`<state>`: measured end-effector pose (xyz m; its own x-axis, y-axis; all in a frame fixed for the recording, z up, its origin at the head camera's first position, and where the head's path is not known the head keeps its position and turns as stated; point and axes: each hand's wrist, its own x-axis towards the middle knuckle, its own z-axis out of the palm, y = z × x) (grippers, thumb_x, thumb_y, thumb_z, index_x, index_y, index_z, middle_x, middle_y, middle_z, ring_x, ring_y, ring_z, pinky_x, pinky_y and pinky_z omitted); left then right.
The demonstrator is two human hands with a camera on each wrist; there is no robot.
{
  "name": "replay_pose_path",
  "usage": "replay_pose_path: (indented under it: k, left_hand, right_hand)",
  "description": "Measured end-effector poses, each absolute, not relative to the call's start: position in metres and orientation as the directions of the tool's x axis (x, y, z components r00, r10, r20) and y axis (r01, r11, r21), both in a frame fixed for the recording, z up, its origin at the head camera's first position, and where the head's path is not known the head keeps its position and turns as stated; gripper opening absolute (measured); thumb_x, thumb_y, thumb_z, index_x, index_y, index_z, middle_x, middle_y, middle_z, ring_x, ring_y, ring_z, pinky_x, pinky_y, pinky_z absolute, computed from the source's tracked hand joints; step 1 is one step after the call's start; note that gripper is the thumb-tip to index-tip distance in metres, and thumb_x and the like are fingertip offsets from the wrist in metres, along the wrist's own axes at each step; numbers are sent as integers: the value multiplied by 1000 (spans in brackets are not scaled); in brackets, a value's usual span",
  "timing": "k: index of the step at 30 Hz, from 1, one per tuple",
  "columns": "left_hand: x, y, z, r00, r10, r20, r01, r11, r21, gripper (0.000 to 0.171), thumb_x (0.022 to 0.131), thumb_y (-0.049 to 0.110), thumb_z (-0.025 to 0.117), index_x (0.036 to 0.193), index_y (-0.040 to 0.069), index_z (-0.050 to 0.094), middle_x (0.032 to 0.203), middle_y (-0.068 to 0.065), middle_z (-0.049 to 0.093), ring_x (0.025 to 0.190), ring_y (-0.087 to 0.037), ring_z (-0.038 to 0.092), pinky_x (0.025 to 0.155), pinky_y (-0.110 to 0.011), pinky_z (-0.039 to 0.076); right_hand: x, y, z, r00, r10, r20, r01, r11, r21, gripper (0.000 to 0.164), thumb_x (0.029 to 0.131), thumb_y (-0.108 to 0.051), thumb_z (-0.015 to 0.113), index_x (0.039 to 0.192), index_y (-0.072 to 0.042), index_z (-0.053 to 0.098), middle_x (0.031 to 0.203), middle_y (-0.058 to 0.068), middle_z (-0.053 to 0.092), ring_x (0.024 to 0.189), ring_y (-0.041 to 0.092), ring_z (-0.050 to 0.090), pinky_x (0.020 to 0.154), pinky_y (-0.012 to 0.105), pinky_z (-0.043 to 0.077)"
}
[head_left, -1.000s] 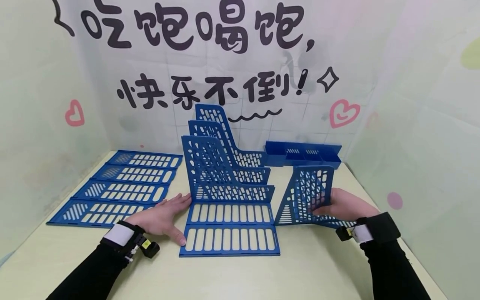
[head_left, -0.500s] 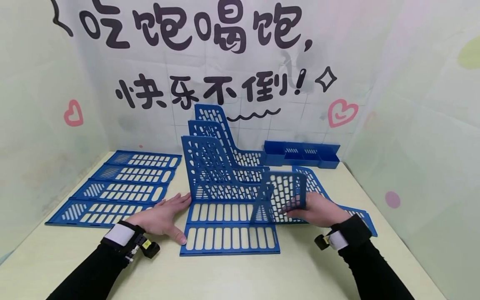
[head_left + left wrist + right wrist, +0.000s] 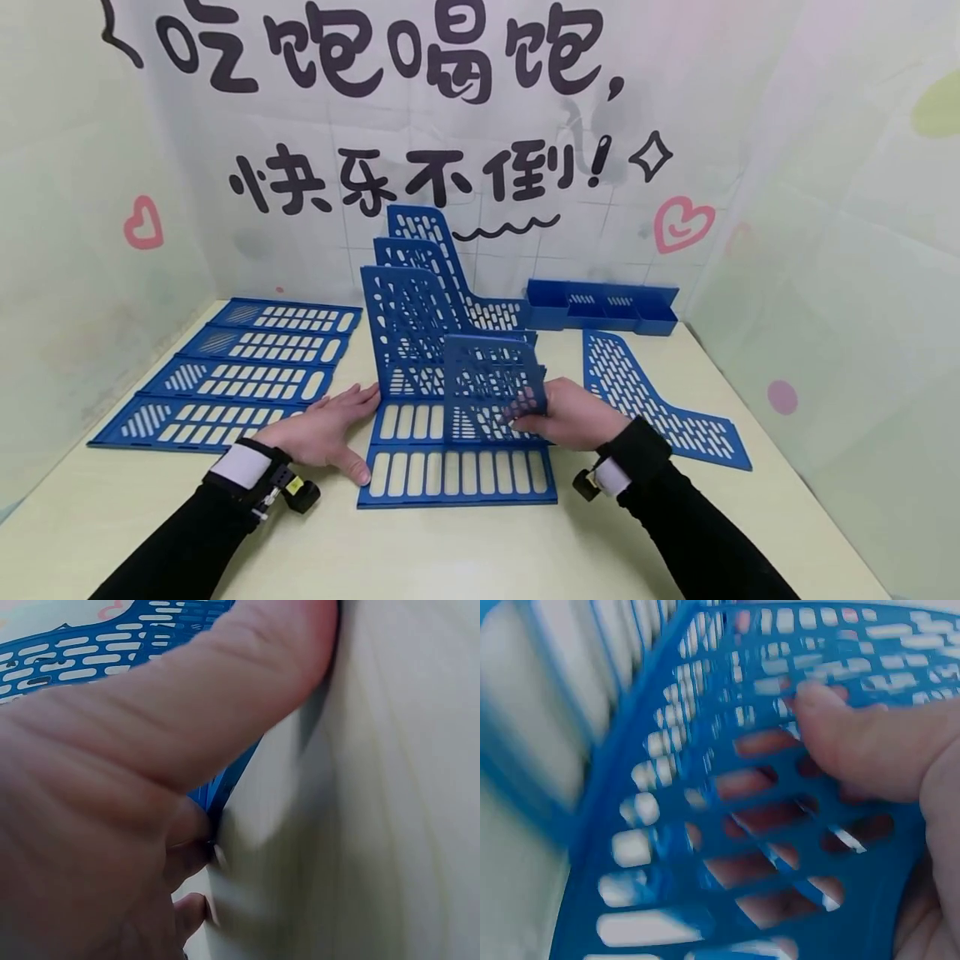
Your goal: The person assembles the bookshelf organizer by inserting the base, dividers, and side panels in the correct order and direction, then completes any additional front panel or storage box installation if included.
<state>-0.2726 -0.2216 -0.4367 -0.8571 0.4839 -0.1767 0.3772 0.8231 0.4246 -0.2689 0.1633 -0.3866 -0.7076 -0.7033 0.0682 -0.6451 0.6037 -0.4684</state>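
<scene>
My left hand (image 3: 322,433) lies with spread fingers at the left side of a blue slotted base (image 3: 457,502); its thumb touches the base's front left part. Several perforated file dividers (image 3: 397,325) stand upright on the rear of this base. With my right hand (image 3: 577,417) I grip another blue perforated divider (image 3: 487,367) by its right edge. That divider is upright above the base, in front of the standing ones. Up close in the right wrist view, the thumb (image 3: 855,739) presses one face while the fingers show through the holes behind. Whether its lower edge meets the base I cannot tell.
At the left lie several flat blue slotted panels (image 3: 168,442) side by side. One more divider (image 3: 660,404) lies flat on the right. A blue compartment tray (image 3: 600,312) stands at the back right, near the printed wall cloth (image 3: 450,125).
My right hand has carried the divider leftward from the right side to over the base, uncovering the flat divider on the right. The left hand stays in place.
</scene>
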Motion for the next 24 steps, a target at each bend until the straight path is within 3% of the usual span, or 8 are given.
replay_pose_path:
  k: [5,14,20,24]
  left_hand:
    - [-275,-218,-434,-860,477,-180,376,832,409,135,59,68,85,159,-1,26,169,-21,17,155,-49,9,118,-75,9]
    - [-276,-218,-431,-849,505,-153,406,810,424,130,59,66,86,158,2,32,166,-25,23,153,-52,11,118,-75,9]
    - [-275,-221,-431,-844,530,-86,449,785,427,125,56,66,87,157,10,39,165,-25,27,152,-52,19,114,-79,16]
    - [-272,-223,-435,-840,540,-53,461,762,456,128,55,67,88,159,13,36,166,-22,27,151,-49,23,113,-78,18]
  right_hand:
    - [-269,132,-387,-696,-712,91,-665,592,-455,15,99,-18,68,108,-17,79,100,-8,78,93,3,71,86,25,57]
    - [-266,89,-385,-756,-653,50,-569,618,-543,15,99,-19,67,108,-15,79,99,-1,78,79,1,65,74,23,52]
    - [-264,72,-384,-758,-651,52,-558,604,-569,14,99,-17,67,106,-12,79,98,2,79,69,1,57,64,19,43]
    - [-261,63,-386,-747,-663,52,-558,583,-591,14,100,-15,66,106,-10,77,95,6,78,61,4,48,56,19,33]
